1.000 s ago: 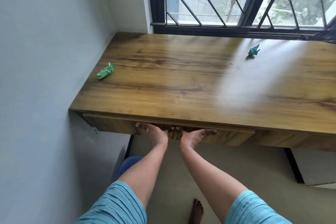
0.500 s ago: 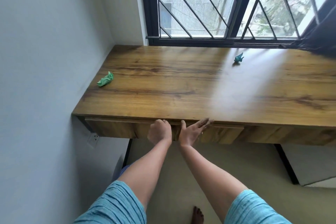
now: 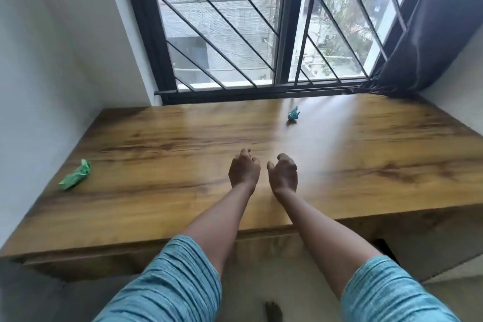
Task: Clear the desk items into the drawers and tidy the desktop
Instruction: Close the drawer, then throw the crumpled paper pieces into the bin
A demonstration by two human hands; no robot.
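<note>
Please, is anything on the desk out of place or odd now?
Two stray things lie on the desk: a crumpled green paper near the left wall and a small blue paper figure near the window. Nothing looks spilled or damaged.

1. A black-framed window with diagonal metal bars (image 3: 261, 21) is filling the far side.
2. A dark grey fabric curtain (image 3: 428, 34) is hanging at its right edge.
3. A white painted wall (image 3: 52, 60) is running along the left.

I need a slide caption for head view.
Empty left hand and right hand above wooden desk with green crumpled paper and teal figure.
</note>
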